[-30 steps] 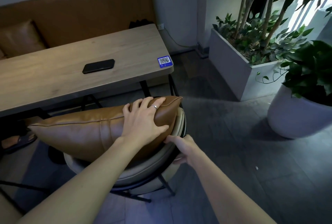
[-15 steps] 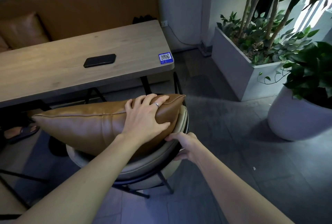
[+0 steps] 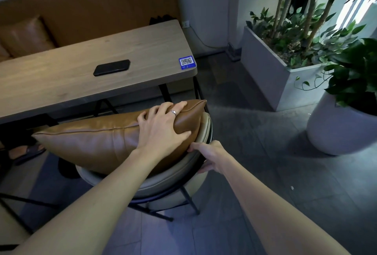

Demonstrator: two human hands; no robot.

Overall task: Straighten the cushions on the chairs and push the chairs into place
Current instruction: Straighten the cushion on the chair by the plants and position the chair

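Observation:
A brown leather cushion (image 3: 91, 142) stands on edge against the curved back of a beige chair (image 3: 175, 179) with black metal legs. My left hand (image 3: 163, 130), a ring on one finger, grips the cushion's upper right corner. My right hand (image 3: 210, 157) holds the right side of the chair's back rim, fingers curled behind it. The chair faces the wooden table (image 3: 61, 79), its seat partly under the table's edge. The seat itself is hidden by the cushion.
A black phone (image 3: 111, 67) and a blue QR sticker (image 3: 186, 62) lie on the table. A brown bench with another cushion (image 3: 24, 36) runs behind it. A grey planter box (image 3: 265, 71) and a white round pot (image 3: 336, 128) stand to the right. A sandalled foot (image 3: 22, 150) shows under the table.
The chair with the cushion has slid forward toward the table. Both hands have kept their hold and moved with it.

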